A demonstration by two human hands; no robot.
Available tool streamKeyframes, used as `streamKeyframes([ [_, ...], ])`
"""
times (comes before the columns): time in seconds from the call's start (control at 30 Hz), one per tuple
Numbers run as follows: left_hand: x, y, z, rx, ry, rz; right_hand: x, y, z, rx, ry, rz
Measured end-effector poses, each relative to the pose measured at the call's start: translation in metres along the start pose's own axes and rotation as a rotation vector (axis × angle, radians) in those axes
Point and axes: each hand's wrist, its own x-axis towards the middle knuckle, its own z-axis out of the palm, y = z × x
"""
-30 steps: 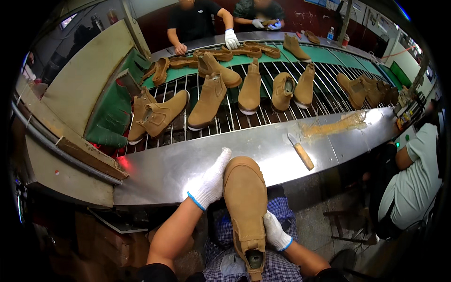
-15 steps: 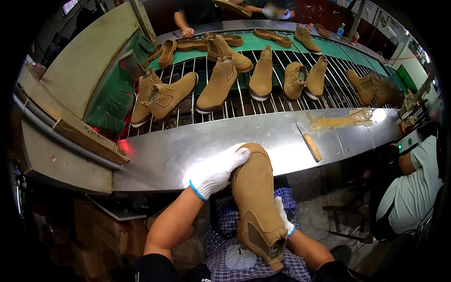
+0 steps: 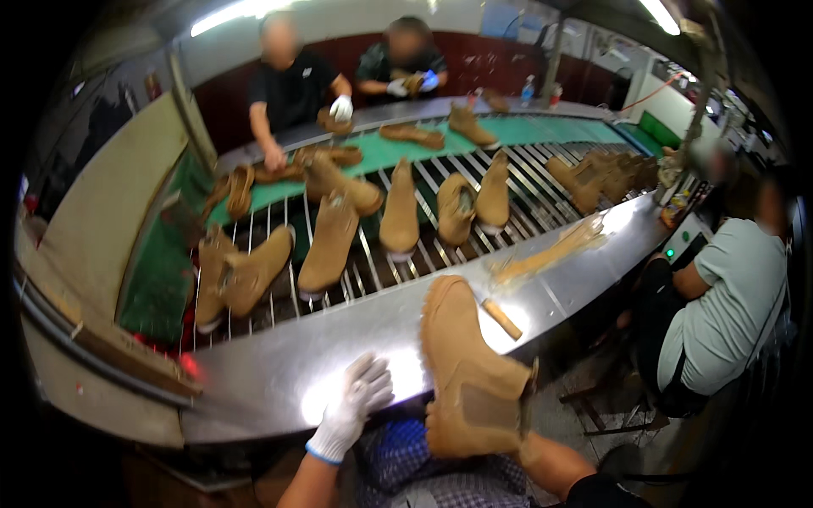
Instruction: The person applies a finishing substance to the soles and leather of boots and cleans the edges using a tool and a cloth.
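Tan suede boot in right grip; white-gloved left hand open.

The boot I hold looks like matt tan suede, soft and napped, with a smoother elastic panel at its side. My left hand wears a white knitted cloth glove with a blue cuff. The table under it is bare sheet metal, smooth and glossy, throwing back the lamps. Beyond it I see shiny metal rollers, then a matt green belt. The brush handle looks like plain wood.
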Motion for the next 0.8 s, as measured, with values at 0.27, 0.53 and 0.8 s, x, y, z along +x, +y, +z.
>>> streamKeyframes([
  [0.27, 0.003, 0.038, -0.089, 0.623, 0.499, 0.207, 0.013, -0.327, 0.036, -0.532, 0.561, -0.875],
  [0.53, 0.037, 0.032, -0.105, 0.575, 0.588, 0.21, 0.051, -0.307, 0.043, -1.204, 0.835, -0.881],
  [0.8, 0.168, 0.156, -0.085, 0.982, 0.469, 0.595, 0.162, -0.256, 0.116, -2.162, 0.403, -0.682],
])
